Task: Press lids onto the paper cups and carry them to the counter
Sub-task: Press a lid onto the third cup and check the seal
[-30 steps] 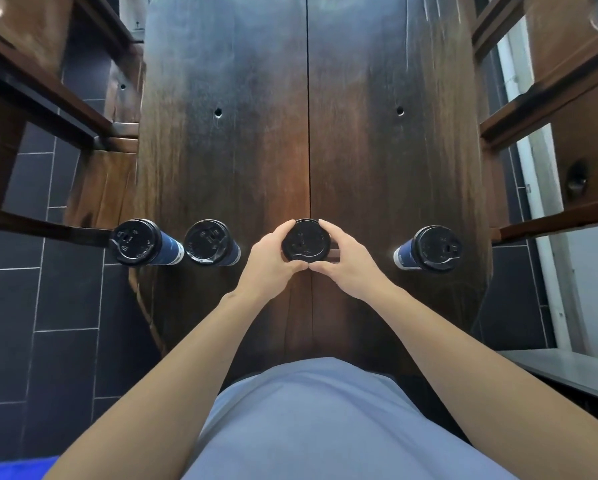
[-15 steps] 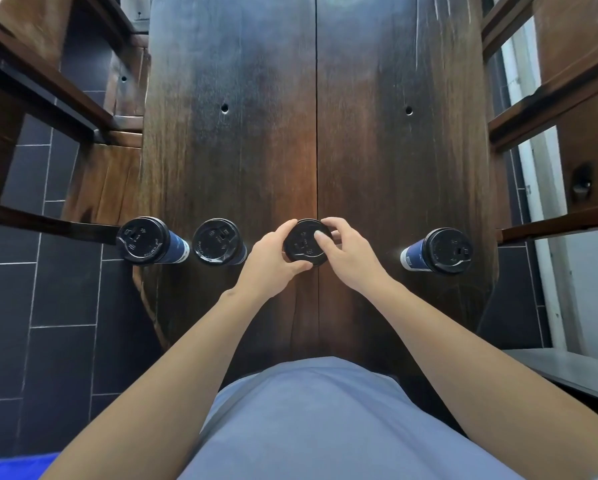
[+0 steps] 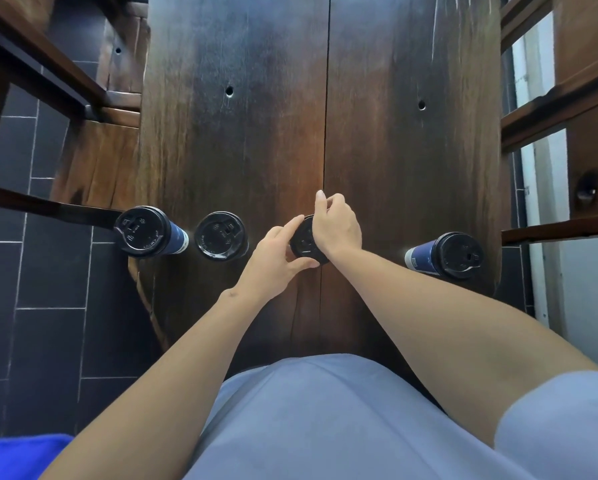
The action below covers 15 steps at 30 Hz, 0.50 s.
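Between your hands (image 3: 276, 258) a black lid (image 3: 302, 241), 3 navy cups (image 3: 177, 237) beside them with black lids, dark streaked brown table (image 3: 394, 150), charcoal floor tiles (image 3: 48, 271), your pale blue shirt (image 3: 325, 420).
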Each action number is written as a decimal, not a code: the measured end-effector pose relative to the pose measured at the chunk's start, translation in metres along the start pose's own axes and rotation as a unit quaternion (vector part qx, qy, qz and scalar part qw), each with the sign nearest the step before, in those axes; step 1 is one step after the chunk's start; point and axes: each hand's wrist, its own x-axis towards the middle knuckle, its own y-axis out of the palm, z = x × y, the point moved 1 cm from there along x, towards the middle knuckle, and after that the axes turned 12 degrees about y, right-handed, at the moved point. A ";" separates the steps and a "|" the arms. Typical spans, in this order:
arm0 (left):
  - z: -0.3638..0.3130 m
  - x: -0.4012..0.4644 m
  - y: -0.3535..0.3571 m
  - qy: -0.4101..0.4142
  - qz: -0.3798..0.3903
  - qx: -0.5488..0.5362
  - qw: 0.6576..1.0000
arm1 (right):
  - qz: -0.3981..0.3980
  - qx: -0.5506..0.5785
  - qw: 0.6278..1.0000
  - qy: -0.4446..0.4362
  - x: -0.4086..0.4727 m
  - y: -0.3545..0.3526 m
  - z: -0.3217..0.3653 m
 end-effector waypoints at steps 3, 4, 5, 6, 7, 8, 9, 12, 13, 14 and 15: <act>0.003 0.000 0.001 0.000 -0.005 -0.019 1.000 | -0.034 -0.031 0.999 0.006 0.000 0.003 0.000; 0.004 0.000 0.002 0.000 -0.007 -0.026 1.000 | -0.045 -0.041 0.998 0.008 -0.001 0.003 0.001; 0.006 0.001 0.002 0.001 -0.009 -0.032 0.999 | -0.057 -0.049 0.997 0.008 -0.001 0.004 0.003; 0.007 0.002 0.002 0.002 -0.010 -0.036 0.999 | -0.067 -0.056 0.996 0.004 -0.002 0.006 0.004; 0.009 0.003 0.002 0.004 -0.009 -0.037 0.999 | -0.075 -0.060 0.995 -0.001 -0.003 0.007 0.005; 0.011 0.004 0.002 0.009 -0.008 -0.035 0.999 | -0.081 -0.063 0.995 -0.005 -0.003 0.009 0.005; 0.014 0.004 0.002 0.015 -0.006 -0.032 0.999 | -0.085 -0.064 0.994 -0.005 -0.004 0.010 0.005; 0.020 0.004 0.002 0.033 -0.002 -0.025 0.999 | -0.087 -0.068 0.994 0.002 -0.006 0.009 0.005; 0.021 0.004 0.003 0.035 -0.003 -0.026 0.999 | -0.086 -0.072 0.994 0.004 -0.006 0.009 0.004; 0.022 0.004 0.004 0.037 -0.006 -0.029 0.999 | -0.086 -0.076 0.993 0.006 -0.006 0.010 0.004; 0.023 0.004 0.004 0.038 -0.010 -0.030 0.999 | -0.087 -0.080 0.993 0.006 -0.005 0.010 0.005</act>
